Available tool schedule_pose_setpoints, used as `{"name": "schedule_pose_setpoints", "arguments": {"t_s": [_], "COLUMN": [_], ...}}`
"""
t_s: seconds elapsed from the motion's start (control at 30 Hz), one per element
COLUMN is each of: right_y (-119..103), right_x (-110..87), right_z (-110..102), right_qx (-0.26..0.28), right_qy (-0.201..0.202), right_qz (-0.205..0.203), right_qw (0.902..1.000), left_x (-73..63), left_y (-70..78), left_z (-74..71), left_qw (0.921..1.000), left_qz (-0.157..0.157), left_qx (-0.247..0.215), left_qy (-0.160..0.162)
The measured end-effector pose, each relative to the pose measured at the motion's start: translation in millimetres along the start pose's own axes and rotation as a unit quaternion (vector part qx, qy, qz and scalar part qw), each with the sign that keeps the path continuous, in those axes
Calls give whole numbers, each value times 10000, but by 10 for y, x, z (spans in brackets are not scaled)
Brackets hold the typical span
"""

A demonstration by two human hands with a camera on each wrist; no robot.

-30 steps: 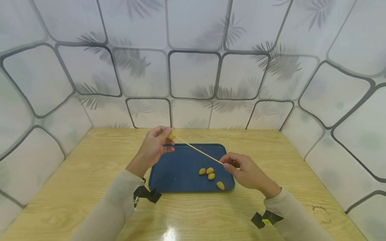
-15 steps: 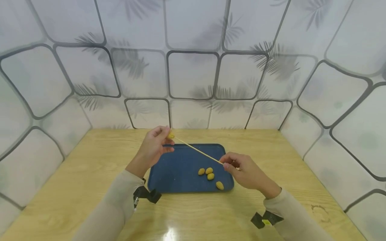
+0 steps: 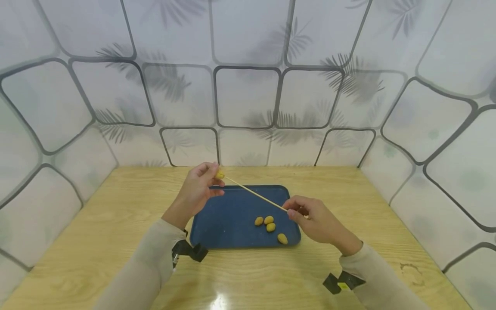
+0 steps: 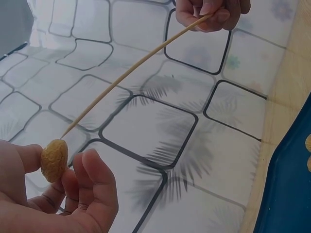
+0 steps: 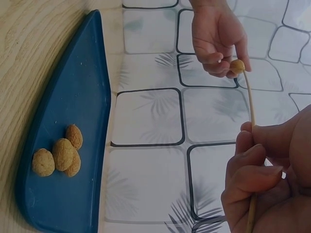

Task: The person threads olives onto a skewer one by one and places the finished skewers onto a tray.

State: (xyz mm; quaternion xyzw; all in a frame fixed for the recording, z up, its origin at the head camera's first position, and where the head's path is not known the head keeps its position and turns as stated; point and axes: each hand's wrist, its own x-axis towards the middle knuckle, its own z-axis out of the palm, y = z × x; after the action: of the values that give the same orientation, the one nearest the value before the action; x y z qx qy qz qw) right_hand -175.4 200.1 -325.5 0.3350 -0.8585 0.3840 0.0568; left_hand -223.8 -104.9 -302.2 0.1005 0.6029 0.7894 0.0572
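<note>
In the head view my left hand point(image 3: 195, 189) pinches a small wrinkled yellow-brown oval ball point(image 4: 54, 160) between thumb and fingers. A thin wooden skewer point(image 3: 255, 194) runs from that ball down to my right hand point(image 3: 315, 219), whose thumb and fingertips grip its other end. The skewer's tip meets the ball's top in the left wrist view; how deep it sits is hidden. It bows slightly along its length. Both hands are raised over a blue tray point(image 3: 228, 224). Several similar balls point(image 5: 63, 154) lie on the tray's right side, nearest my right hand.
The tray rests on a light wooden table point(image 3: 128, 215). A pale patterned covering point(image 3: 248, 94) rises behind the table and along both sides. Black straps with small blocks point(image 3: 190, 249) are on both wrists.
Almost nothing differs. Both hands keep their hold on the ball and the skewer, and the whole head view has shifted slightly.
</note>
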Motion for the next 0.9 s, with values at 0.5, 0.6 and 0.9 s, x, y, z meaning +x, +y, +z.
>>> {"name": "schedule_pose_setpoints", "arguments": {"t_s": [0.5,0.6,0.9], "right_y": [22,11,8], "right_x": [3,0,-15], "right_z": [65,106,202], "right_qx": [-151,-216,-186], "right_qy": [111,273,635], "right_qz": [-125,-208,-474], "right_qw": [9997,9992,9967], "left_x": [-14,-5,9], "left_y": [-14,-36,-94], "left_z": [36,56,143], "left_qw": [9999,9993,9963], "left_qz": [144,262,370], "left_qx": [-15,-203,-592], "left_qy": [23,168,496]}}
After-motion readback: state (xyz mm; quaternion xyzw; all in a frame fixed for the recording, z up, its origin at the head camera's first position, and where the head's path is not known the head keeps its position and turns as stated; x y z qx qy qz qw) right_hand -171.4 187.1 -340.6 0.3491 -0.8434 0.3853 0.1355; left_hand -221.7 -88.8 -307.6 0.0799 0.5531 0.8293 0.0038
